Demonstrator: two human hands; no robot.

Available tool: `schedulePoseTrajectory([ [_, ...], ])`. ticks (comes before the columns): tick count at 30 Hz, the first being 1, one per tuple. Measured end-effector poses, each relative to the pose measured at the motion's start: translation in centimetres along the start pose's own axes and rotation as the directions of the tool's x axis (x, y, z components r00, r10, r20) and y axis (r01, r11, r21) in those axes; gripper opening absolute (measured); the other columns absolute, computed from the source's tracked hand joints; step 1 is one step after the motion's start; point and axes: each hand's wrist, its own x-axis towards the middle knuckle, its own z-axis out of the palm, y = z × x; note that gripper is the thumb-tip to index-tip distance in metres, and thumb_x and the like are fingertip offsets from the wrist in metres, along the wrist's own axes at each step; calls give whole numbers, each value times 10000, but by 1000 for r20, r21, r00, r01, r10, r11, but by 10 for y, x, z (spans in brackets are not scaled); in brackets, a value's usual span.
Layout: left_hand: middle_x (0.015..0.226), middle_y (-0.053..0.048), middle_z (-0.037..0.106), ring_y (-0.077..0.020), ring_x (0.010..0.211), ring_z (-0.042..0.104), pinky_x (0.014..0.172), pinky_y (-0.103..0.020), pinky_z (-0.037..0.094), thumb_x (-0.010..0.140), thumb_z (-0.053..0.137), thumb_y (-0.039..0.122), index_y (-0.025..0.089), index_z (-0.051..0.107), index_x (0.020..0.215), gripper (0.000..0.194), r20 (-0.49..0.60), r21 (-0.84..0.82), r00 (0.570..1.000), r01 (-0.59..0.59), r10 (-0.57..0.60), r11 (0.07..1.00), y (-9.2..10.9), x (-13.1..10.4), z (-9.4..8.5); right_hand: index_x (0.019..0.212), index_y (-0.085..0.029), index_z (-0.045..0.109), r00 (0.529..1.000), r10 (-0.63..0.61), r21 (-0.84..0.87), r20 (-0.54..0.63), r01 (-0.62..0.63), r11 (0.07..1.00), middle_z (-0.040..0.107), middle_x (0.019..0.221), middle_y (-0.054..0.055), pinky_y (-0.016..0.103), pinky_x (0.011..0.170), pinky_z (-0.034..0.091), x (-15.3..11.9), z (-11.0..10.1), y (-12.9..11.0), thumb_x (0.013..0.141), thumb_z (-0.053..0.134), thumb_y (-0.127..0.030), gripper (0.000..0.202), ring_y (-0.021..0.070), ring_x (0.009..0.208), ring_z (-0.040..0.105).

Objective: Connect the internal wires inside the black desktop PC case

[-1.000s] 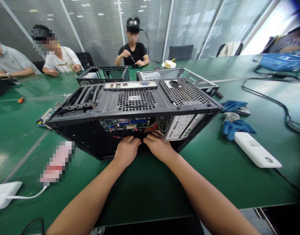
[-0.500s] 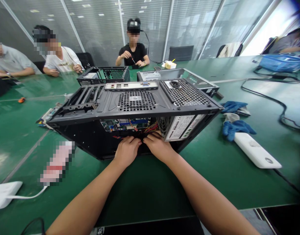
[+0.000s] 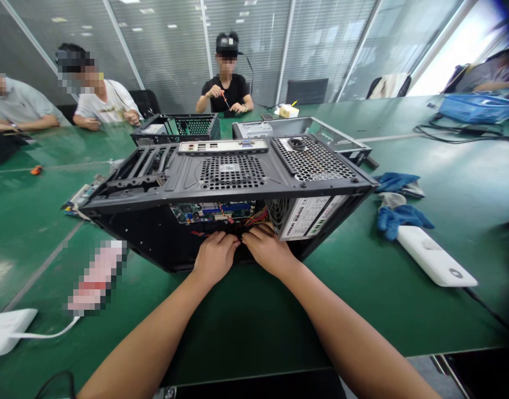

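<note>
An open black computer case (image 3: 132, 235) stands before me with its back panel facing up. Both my hands reach in at its open side. My left hand (image 3: 216, 255) has its fingers curled and pressed together, low in the case. Close beside it, my right hand (image 3: 266, 248) is closed too, its fingertips nearly meeting the left ones. What they pinch is hidden in the dark interior. Just past them are a motherboard (image 3: 213, 210), a bundle of red and yellow wires (image 3: 258, 217) and the power supply (image 3: 310, 217), which sits right of my right hand.
Blue gloves (image 3: 398, 216) and a white power bank (image 3: 435, 255) lie at right. A pixelated phone (image 3: 97, 277) with a white cable is at left. Behind stand two more case frames (image 3: 177, 126). Across the table a person (image 3: 226, 91) holds a screwdriver (image 3: 225, 100).
At the right, the long black cable has been drawn back toward the blue basket. Part of another person's hand now shows at the right edge. My own hands have hardly moved.
</note>
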Motion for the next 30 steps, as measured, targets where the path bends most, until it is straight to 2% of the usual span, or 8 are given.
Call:
schedulePoseTrajectory([
  [4,837,-50,633,-190,800,593,766,-328,500,963,517,225,183,659,915,156,-50,-50,998,23,-26,998,-3,-2,2,1051,-182,673,992,49,-10,-116,-50,999,669,988,82,332,896,393,-1,-6,-6,971,524,-264,189,237,1007,533],
  [7,837,-48,638,-190,799,585,759,-325,491,962,517,218,181,652,913,149,-87,-78,995,35,-42,996,-4,-3,2,868,-187,660,979,154,-5,-137,-156,988,656,881,72,300,794,405,-3,-7,-11,989,481,-309,248,215,901,561],
  [14,847,-49,651,-188,791,585,745,-319,484,964,522,240,183,647,929,142,-169,-99,984,40,-57,994,-3,-3,1,750,-195,602,892,448,349,60,-440,828,653,748,40,266,614,383,0,-2,-16,953,484,-305,259,172,695,579],
  [18,841,-50,650,-182,773,576,732,-315,477,959,530,235,178,643,929,131,-221,-95,974,30,-50,995,-3,-3,2,674,-197,582,798,543,653,260,-560,510,621,650,11,260,568,382,5,1,-16,916,501,-393,322,148,608,546],
  [21,790,-42,623,-175,731,551,700,-304,462,954,538,231,170,644,912,130,-259,-86,966,1,-24,996,-4,-3,2,695,-185,599,670,573,794,472,-606,54,607,652,3,240,476,335,9,3,-21,836,593,-501,346,112,524,486],
  [24,768,-40,605,-172,712,526,683,-301,448,952,545,231,165,648,905,131,-288,-67,957,-37,16,997,-4,-4,3,698,-177,591,576,531,782,621,-507,-363,582,653,-15,213,430,288,14,3,-25,655,768,-562,426,76,496,432],
  [27,766,-42,598,-175,712,512,678,-304,436,952,551,234,165,657,910,133,-297,-23,953,-70,60,997,-5,-5,3,665,-174,573,538,492,722,685,-406,-560,562,619,-32,196,442,296,18,2,-28,523,868,-539,491,59,509,420],
  [30,753,-42,589,-180,710,504,674,-309,429,954,553,245,165,668,920,144,-295,23,951,-90,93,996,-5,-5,2,631,-175,540,533,461,683,709,-355,-639,532,581,-51,191,446,290,21,2,-29,481,903,-513,518,44,492,395],
])
